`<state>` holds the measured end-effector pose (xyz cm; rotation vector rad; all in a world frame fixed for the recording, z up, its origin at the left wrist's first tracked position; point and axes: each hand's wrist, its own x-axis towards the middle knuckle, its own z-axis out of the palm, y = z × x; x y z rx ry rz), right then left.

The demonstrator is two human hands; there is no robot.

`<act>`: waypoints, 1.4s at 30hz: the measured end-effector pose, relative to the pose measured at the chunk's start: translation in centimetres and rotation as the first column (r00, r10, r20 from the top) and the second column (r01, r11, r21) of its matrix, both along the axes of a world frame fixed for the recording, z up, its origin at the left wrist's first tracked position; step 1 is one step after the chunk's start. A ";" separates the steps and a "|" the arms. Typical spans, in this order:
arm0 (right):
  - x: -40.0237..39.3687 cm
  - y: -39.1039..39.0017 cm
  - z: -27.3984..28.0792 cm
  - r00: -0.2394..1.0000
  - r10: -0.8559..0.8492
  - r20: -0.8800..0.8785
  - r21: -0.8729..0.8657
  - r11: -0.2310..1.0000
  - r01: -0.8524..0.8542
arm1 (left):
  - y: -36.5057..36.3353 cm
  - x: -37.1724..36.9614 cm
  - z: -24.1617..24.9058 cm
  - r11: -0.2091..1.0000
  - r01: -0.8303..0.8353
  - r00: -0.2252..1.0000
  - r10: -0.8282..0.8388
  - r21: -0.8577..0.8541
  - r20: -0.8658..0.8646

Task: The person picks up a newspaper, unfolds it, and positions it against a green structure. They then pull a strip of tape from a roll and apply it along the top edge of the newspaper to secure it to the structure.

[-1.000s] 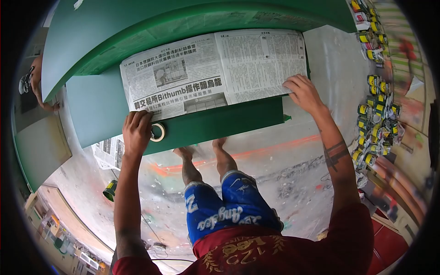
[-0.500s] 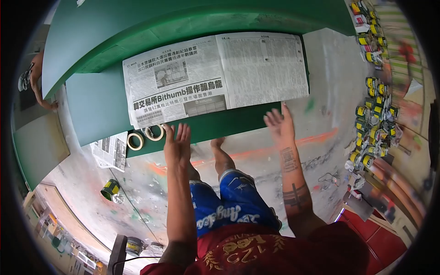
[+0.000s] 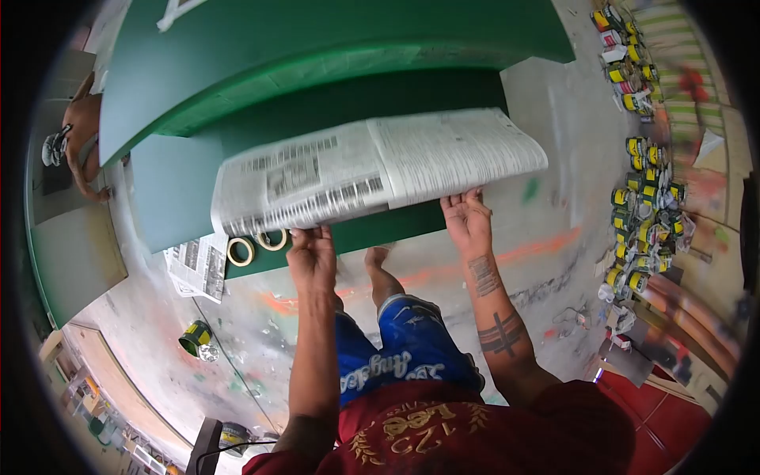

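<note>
A folded newspaper sheet (image 3: 451,154) is lifted off the green board (image 3: 388,244), its print smeared by motion and its near edge curled. My left hand (image 3: 314,260) grips that near edge left of the middle, fingertips partly hidden beneath the paper. Farther right, my right hand (image 3: 469,220) pinches the same edge, thumb and fingers closed on it. Two rings of masking tape, one a plain roll (image 3: 229,252) and one partly under the paper, lie on the board left of my left hand. Another printed newspaper piece (image 3: 207,273) rests at the board's left corner.
A large curved green panel (image 3: 356,36) rises beyond the newspaper. Another person (image 3: 83,138) leans over a board at left. An open paint can (image 3: 194,336) stands on the stained floor; several yellow-labelled cans (image 3: 649,194) line the right side.
Both hands have come from open, above the board's near side, to closed on the newspaper's near edge. The sheet, flat before, is now raised and bent. The person at left has shifted.
</note>
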<state>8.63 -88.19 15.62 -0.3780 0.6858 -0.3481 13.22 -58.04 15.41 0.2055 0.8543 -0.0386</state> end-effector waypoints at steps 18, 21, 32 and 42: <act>4.3 6.7 3.5 0.939 -0.192 0.284 0.087 0.981 0.174 | -0.6 4.9 2.2 0.961 -0.100 0.917 -0.011 0.256 0.399; 5.0 7.1 3.6 0.967 -0.081 0.241 -0.148 0.982 0.119 | 0.1 5.6 2.1 0.949 -0.056 0.918 -0.073 0.309 0.389; 8.4 6.4 2.4 0.999 0.031 -0.022 -0.222 0.975 -0.035 | 0.4 7.1 1.4 0.969 -0.090 0.944 0.009 0.230 0.330; 8.3 8.5 1.6 0.975 -0.222 0.024 -0.061 0.973 0.223 | -0.1 8.1 -2.4 0.960 -0.211 0.951 0.158 0.184 0.265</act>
